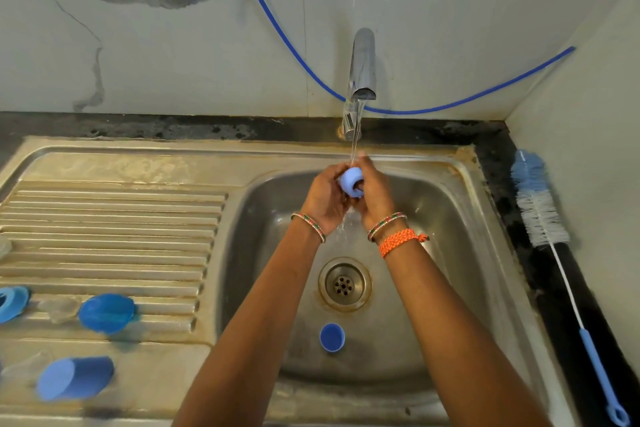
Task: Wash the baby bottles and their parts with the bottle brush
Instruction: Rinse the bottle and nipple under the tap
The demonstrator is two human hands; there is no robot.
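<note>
Both hands, left hand (325,198) and right hand (375,194), grip one blue ring (350,181) under the tap (362,80), above the sink (460,218) basin. One brush (540,211) lies along the right edge; one cap (331,337) in the basin, three blue parts (105,313) on the drainboard.

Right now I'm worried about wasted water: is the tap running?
On. A water stream falls from the tap onto the blue bottle ring.
</note>
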